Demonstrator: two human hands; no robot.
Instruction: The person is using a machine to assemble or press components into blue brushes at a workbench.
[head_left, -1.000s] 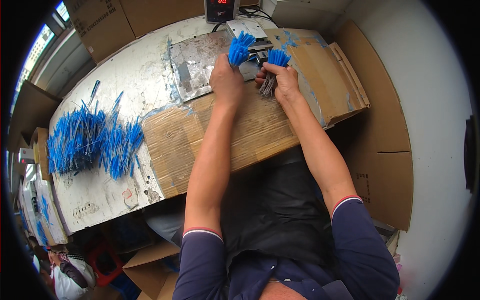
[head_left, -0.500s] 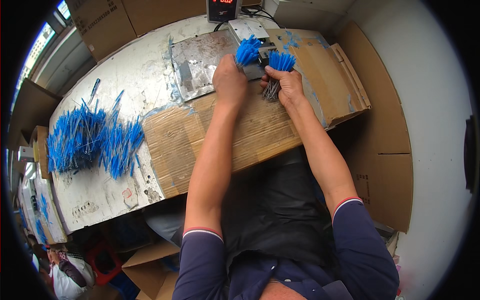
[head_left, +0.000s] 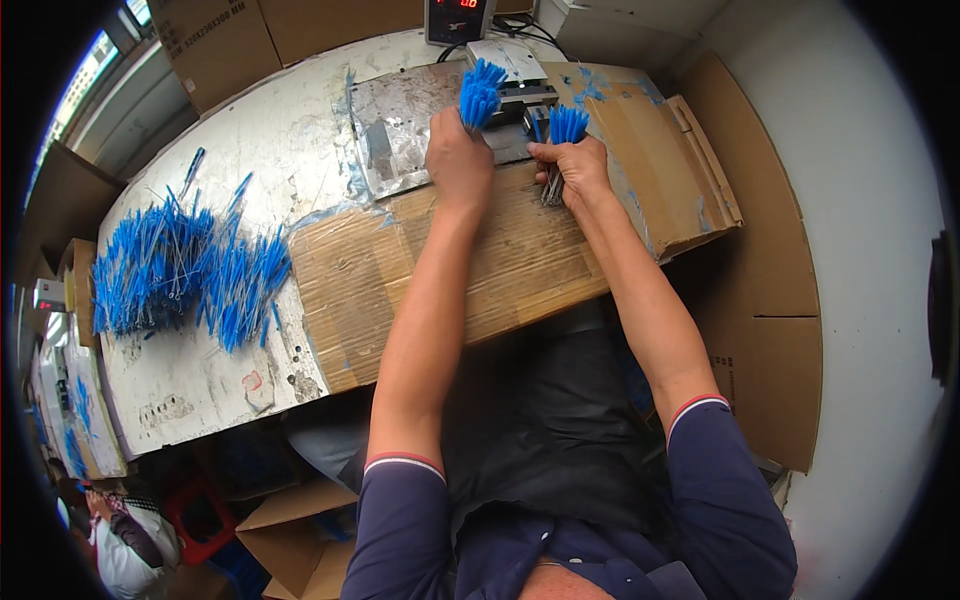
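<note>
The left hand (head_left: 461,162) grasps a blue-ended bunch (head_left: 481,92) rising above its fingers, while the right hand (head_left: 583,168) grips a second bunch (head_left: 569,126) likewise.

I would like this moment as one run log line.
left hand: grips blue-tipped bundle | right hand: grips second bundle | loose pile: on table, left

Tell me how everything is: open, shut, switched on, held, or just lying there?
Left hand: closed around one blue-tipped bundle
Right hand: closed around second bundle
Display box: on, red digits lit
Lower cardboard box: open
Blue-tipped heap: lying loose on the table
Pen-like stick: lying down
</note>
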